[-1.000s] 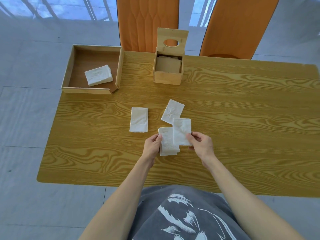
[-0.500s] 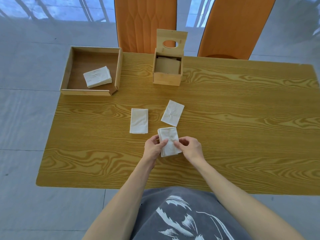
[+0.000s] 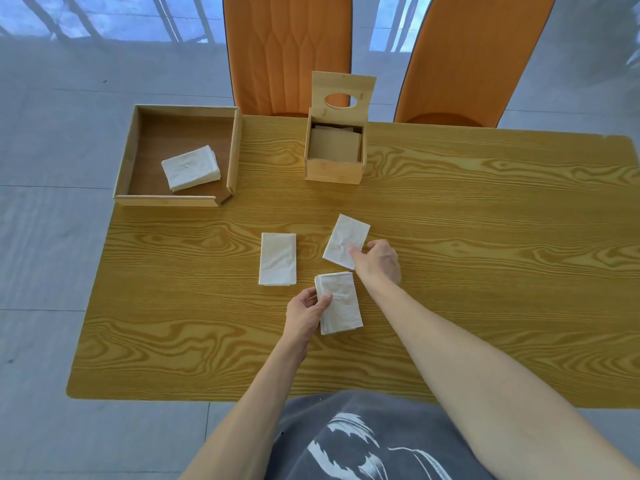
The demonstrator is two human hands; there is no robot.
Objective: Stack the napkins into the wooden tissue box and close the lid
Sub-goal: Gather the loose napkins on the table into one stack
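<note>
Nearest me, my grey printed shirt (image 3: 363,441) fills the six o'clock edge. My left hand (image 3: 304,315) pinches the left edge of a small stack of napkins (image 3: 341,303), thumb on top, fingers beneath; the stack is soft, white, rectangular, its layers slightly fanned at the top corner, and it lies on the table (image 3: 485,271), whose glossy yellow surface carries bold swirling wood grain. At about one o'clock from that stack, my right hand (image 3: 377,261) reaches out with fingers curled, the tips pressing on the near corner of a tilted napkin (image 3: 346,244), which is crinkled at its middle; whether I have it gripped or am merely touching it, I cannot tell. At ten o'clock from the stack lies another napkin (image 3: 278,259), flat, upright, a neat oblong, touching nothing.

Farther off, at twelve o'clock, stands the wooden tissue box (image 3: 334,168), a pale square cube with its lid (image 3: 343,95) raised upright, an oval hole cut through it; shaded napkins lie inside. At ten o'clock sits a shallow wooden tray (image 3: 176,201) with a dark floor, holding a thick folded wad of napkins (image 3: 191,167). Beyond the table stand two orange chairs (image 3: 287,53), one quilted.
</note>
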